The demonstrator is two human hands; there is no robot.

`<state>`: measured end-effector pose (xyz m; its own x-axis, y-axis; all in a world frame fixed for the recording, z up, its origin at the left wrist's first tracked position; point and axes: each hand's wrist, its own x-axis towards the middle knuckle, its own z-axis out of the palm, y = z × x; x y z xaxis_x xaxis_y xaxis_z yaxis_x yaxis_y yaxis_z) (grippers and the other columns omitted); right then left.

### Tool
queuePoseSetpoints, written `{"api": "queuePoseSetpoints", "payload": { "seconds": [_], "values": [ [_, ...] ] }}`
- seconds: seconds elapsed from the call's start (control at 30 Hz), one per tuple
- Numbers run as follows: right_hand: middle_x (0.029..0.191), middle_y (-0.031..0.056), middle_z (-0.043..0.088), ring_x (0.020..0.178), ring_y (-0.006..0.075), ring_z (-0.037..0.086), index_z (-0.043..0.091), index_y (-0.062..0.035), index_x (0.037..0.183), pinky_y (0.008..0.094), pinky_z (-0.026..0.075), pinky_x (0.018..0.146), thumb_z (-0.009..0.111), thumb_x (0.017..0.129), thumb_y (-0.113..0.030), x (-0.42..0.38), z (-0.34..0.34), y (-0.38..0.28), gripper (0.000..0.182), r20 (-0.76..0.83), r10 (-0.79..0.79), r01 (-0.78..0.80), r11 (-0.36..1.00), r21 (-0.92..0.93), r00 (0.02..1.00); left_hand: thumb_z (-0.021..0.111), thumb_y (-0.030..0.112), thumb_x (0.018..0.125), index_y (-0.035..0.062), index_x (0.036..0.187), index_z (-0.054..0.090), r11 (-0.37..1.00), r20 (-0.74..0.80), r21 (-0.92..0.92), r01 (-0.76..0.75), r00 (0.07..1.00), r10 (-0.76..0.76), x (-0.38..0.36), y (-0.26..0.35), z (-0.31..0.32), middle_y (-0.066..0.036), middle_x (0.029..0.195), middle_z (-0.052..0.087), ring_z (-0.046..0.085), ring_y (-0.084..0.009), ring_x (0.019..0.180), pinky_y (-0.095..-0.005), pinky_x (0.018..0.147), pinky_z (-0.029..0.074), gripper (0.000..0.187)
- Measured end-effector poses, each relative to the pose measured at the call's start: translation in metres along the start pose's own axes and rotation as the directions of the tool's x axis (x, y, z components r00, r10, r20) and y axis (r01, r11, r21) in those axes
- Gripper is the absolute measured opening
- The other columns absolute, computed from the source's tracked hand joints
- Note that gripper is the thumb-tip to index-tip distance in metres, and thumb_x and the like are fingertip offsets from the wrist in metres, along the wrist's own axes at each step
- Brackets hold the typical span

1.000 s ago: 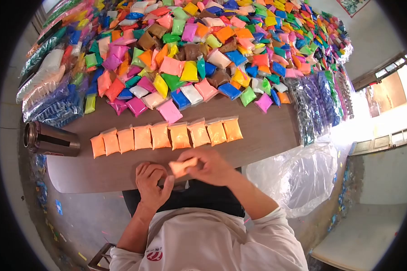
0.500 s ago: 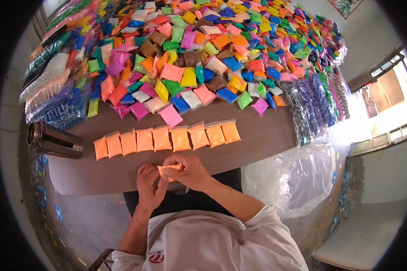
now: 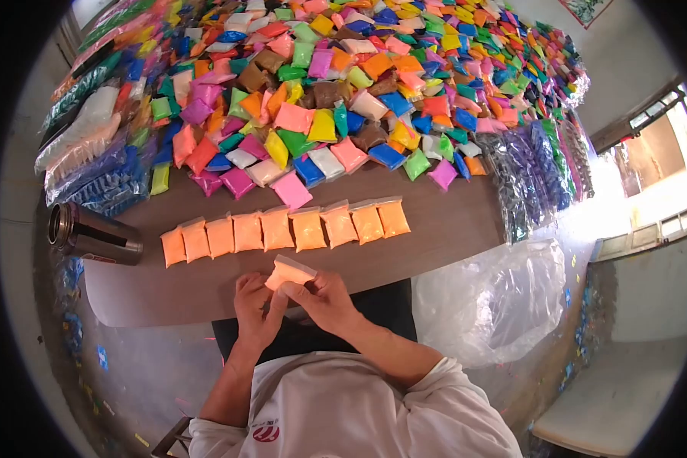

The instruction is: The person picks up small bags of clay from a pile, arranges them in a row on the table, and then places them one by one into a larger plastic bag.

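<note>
The right hand (image 3: 330, 299), at the lower middle of the frame, pinches an orange packet (image 3: 289, 272) between thumb and fingers at its lower right side. The left hand (image 3: 256, 307), just to the left, is half curled, its thumb and fingers up against the packet's lower left corner; whether they grip it or only touch it, I cannot tell. The packet is tilted above the table (image 3: 153, 298) near its front edge, a paler strip along its upper right side. Handling it well here probably calls for a light, even hold: the filling looks soft, so fingertips near the edges should dent it less than a thumb pressed into the middle, and the paler strip, perhaps a flap, is best left uncreased. Just above the hands runs a row of orange packets (image 3: 277, 228), close enough that knuckles could nudge it. A metal flask (image 3: 103, 237) lies on its side at the left, a pile of coloured packets (image 3: 359, 91) fills the top, and a clear plastic bag (image 3: 496, 305) hangs at the right.
</note>
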<state>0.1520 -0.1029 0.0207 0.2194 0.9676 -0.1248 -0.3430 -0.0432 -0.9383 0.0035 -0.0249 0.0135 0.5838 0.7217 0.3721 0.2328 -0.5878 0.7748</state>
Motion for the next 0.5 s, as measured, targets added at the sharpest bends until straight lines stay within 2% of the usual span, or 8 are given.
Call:
{"api": "queuePoseSetpoints", "payload": {
  "seconds": [0.07, 0.17, 0.2, 0.3, 0.37, 0.43, 0.5],
  "values": [
    [0.094, -0.0008, 0.066, 0.081, 0.0039, 0.057, 0.068, 0.0006, 0.114, 0.0209, 0.048, 0.069, 0.063, 0.102, -0.017, -0.002, 0.000, -0.013, 0.022, 0.037, -0.125, 0.125, 0.992, -0.012, 0.991, 0.071, 0.020, 0.088, 0.0007, 0.074, 0.066, 0.999, -0.013, -0.033, 0.000, 1.000, -0.001, -0.001, -0.002, -0.001, -0.014, 0.086, 0.067, 0.059, -0.0343, 0.086, -0.0438, 0.094, 0.042, 0.024],
    [0.097, 0.0000, 0.067, 0.086, 0.0048, 0.059, 0.067, 0.0004, 0.117, 0.0227, 0.051, 0.075, 0.062, 0.102, -0.018, 0.002, -0.020, -0.006, 0.024, 0.189, -0.083, 0.098, 0.993, -0.071, 0.978, 0.073, 0.020, 0.085, 0.0010, 0.076, 0.067, 0.999, 0.019, -0.035, 0.017, 1.000, -0.016, 0.005, 0.010, -0.006, -0.013, 0.091, 0.068, 0.060, -0.0339, 0.089, -0.0434, 0.094, 0.042, 0.022],
    [0.099, 0.0003, 0.067, 0.090, 0.0056, 0.059, 0.065, -0.0001, 0.121, 0.0241, 0.051, 0.079, 0.062, 0.101, -0.016, -0.001, -0.019, -0.014, 0.025, 0.178, -0.042, 0.046, 0.999, -0.020, 0.983, 0.074, 0.021, 0.084, 0.0013, 0.077, 0.067, 0.999, 0.038, -0.028, 0.025, 0.999, -0.024, 0.007, 0.014, -0.008, -0.013, 0.093, 0.069, 0.060, -0.0336, 0.090, -0.0433, 0.093, 0.042, 0.022],
    [0.103, 0.0007, 0.067, 0.093, 0.0063, 0.060, 0.063, -0.0010, 0.124, 0.0244, 0.051, 0.081, 0.061, 0.102, -0.016, -0.007, -0.034, -0.031, 0.027, 0.069, -0.001, 0.016, 0.976, -0.218, 0.998, 0.075, 0.021, 0.083, 0.0027, 0.078, 0.068, 1.000, 0.044, 0.005, 0.031, 0.999, -0.031, 0.008, 0.015, -0.008, -0.011, 0.093, 0.070, 0.061, -0.0320, 0.091, -0.0418, 0.093, 0.042, 0.020],
    [0.101, -0.0009, 0.065, 0.091, 0.0058, 0.058, 0.062, -0.0019, 0.124, 0.0243, 0.051, 0.079, 0.060, 0.101, -0.017, -0.013, -0.064, -0.047, 0.027, -0.148, -0.157, 0.087, 0.915, -0.394, 0.977, 0.075, 0.020, 0.082, 0.0039, 0.077, 0.068, 1.000, 0.059, 0.005, 0.028, 0.998, -0.028, 0.008, 0.015, -0.008, -0.009, 0.092, 0.071, 0.061, -0.0308, 0.090, -0.0409, 0.092, 0.042, 0.018],
    [0.097, -0.0020, 0.061, 0.086, 0.0054, 0.054, 0.061, -0.0020, 0.122, 0.0233, 0.048, 0.076, 0.060, 0.101, -0.018, -0.022, -0.101, -0.076, 0.026, -0.309, -0.241, 0.128, 0.930, -0.345, 0.920, 0.075, 0.017, 0.081, 0.0049, 0.076, 0.068, 0.999, 0.045, 0.033, 0.009, 0.999, -0.011, 0.008, 0.015, -0.006, -0.007, 0.090, 0.071, 0.062, -0.0295, 0.088, -0.0402, 0.092, 0.043, 0.015],
    [0.092, -0.0025, 0.062, 0.079, 0.0043, 0.054, 0.064, -0.0029, 0.120, 0.0230, 0.045, 0.066, 0.059, 0.101, -0.020, -0.033, -0.145, -0.095, 0.026, -0.411, -0.322, 0.087, 0.864, -0.496, 0.853, 0.075, 0.013, 0.079, 0.0057, 0.075, 0.068, 0.996, 0.002, 0.081, -0.023, 1.000, 0.023, 0.007, 0.015, 0.001, -0.005, 0.088, 0.070, 0.063, -0.0279, 0.085, -0.0395, 0.091, 0.043, 0.011]
  ]
}}
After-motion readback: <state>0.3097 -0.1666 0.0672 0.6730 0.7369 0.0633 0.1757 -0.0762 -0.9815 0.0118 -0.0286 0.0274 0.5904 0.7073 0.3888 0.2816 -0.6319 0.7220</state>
